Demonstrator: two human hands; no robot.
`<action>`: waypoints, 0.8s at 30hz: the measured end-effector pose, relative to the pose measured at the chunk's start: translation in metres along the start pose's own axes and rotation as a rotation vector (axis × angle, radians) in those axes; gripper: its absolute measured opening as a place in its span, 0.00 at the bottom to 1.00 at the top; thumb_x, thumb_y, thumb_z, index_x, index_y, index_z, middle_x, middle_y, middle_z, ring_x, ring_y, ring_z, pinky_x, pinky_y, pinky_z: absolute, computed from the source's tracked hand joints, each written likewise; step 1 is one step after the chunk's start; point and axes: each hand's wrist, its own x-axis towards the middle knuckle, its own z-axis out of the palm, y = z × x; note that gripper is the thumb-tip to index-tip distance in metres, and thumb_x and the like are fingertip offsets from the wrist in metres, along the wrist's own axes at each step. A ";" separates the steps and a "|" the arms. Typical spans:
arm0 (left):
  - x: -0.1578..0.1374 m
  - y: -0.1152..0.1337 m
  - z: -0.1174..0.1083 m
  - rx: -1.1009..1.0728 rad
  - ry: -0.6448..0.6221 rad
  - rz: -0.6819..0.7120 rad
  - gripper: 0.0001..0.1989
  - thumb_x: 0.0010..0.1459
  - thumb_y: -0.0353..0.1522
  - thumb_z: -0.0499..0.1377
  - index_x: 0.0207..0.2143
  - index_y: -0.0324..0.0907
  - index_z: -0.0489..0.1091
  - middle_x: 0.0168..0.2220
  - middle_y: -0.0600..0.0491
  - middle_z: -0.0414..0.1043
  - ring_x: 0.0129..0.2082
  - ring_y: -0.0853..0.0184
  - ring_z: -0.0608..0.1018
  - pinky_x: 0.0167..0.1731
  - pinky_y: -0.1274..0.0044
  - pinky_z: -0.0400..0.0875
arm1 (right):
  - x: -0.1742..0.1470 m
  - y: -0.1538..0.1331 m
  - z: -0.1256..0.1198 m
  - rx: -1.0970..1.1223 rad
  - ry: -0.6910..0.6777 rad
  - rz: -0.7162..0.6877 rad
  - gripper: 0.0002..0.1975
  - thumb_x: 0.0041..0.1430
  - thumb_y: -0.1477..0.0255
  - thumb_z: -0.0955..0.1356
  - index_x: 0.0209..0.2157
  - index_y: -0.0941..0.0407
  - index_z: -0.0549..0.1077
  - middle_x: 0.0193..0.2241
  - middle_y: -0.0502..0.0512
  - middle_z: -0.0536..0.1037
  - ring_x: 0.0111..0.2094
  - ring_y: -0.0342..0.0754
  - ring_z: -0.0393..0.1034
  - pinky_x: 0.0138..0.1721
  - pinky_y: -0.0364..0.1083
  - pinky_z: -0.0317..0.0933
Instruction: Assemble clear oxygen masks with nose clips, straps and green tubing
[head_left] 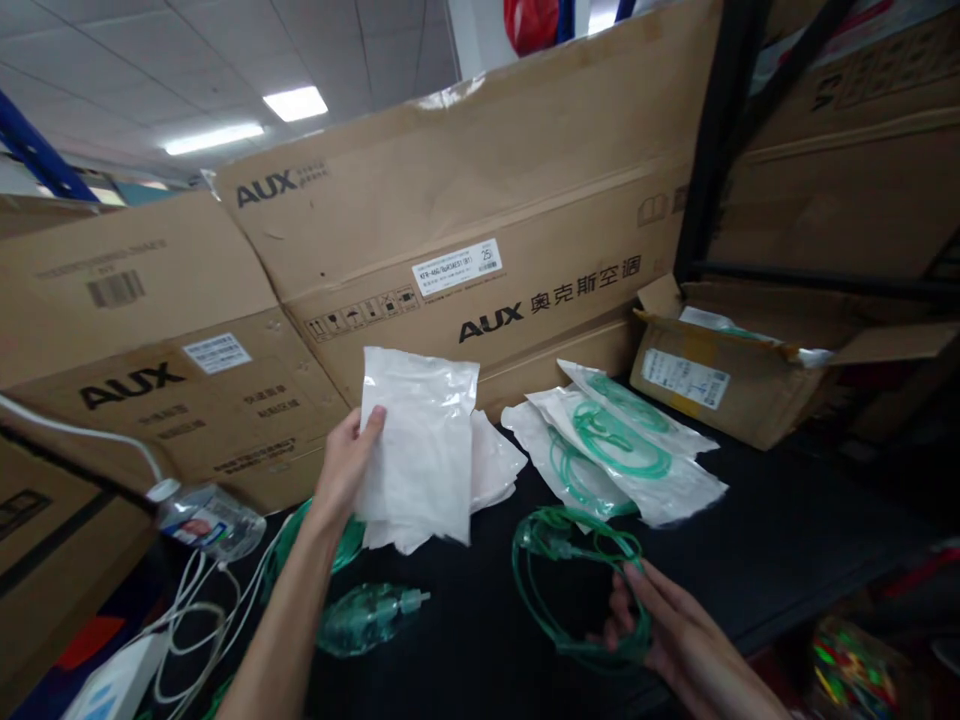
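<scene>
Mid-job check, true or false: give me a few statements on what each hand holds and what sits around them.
1. The left hand holds a white pouch. True.
2. The right hand is empty. False: it holds looped green tubing.
3. The small carton at the right is open. True.
4. The green mask lies inside that carton. False: it lies on the black tabletop.
5. Pouches with green coils lie to the right of the white pouch. True.
</scene>
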 end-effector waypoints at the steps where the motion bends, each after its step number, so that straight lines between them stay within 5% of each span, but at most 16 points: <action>1: 0.014 0.004 -0.005 0.074 -0.037 0.043 0.33 0.46 0.58 0.67 0.39 0.37 0.78 0.34 0.50 0.81 0.36 0.58 0.79 0.32 0.76 0.70 | 0.000 -0.004 -0.001 -0.022 0.010 -0.011 0.19 0.53 0.56 0.79 0.33 0.56 0.76 0.22 0.45 0.74 0.25 0.46 0.74 0.39 0.52 0.72; 5: 0.060 0.009 -0.001 0.388 -0.230 0.166 0.21 0.50 0.50 0.69 0.30 0.41 0.78 0.26 0.56 0.77 0.31 0.61 0.77 0.31 0.75 0.67 | -0.001 -0.009 0.002 -0.045 0.024 -0.037 0.20 0.52 0.55 0.79 0.32 0.56 0.75 0.20 0.44 0.71 0.23 0.46 0.73 0.35 0.50 0.72; 9: 0.075 -0.002 0.028 0.634 -0.403 0.235 0.14 0.60 0.43 0.66 0.34 0.40 0.77 0.33 0.54 0.80 0.34 0.63 0.80 0.42 0.68 0.73 | -0.001 -0.006 0.005 -0.030 0.010 -0.039 0.20 0.54 0.54 0.78 0.34 0.57 0.77 0.22 0.44 0.72 0.24 0.46 0.73 0.37 0.51 0.72; 16: 0.007 -0.021 0.069 0.829 -0.352 0.359 0.21 0.70 0.43 0.53 0.56 0.42 0.71 0.60 0.39 0.71 0.63 0.49 0.69 0.64 0.56 0.58 | -0.005 -0.004 0.005 0.012 0.015 -0.029 0.22 0.53 0.52 0.78 0.33 0.57 0.76 0.21 0.45 0.72 0.24 0.48 0.75 0.32 0.49 0.70; 20: -0.031 -0.045 0.085 0.931 -0.310 0.205 0.30 0.71 0.48 0.46 0.67 0.42 0.61 0.72 0.34 0.53 0.72 0.40 0.52 0.63 0.35 0.39 | -0.005 -0.006 0.004 0.028 0.018 -0.015 0.20 0.55 0.54 0.78 0.35 0.58 0.77 0.23 0.47 0.74 0.28 0.49 0.77 0.35 0.50 0.72; 24: -0.036 -0.076 0.106 0.959 -0.359 -0.054 0.40 0.68 0.56 0.44 0.73 0.43 0.48 0.76 0.37 0.36 0.75 0.38 0.42 0.59 0.30 0.39 | -0.004 -0.010 0.006 -0.025 0.039 0.014 0.21 0.53 0.55 0.79 0.34 0.57 0.77 0.25 0.48 0.76 0.30 0.50 0.77 0.36 0.49 0.72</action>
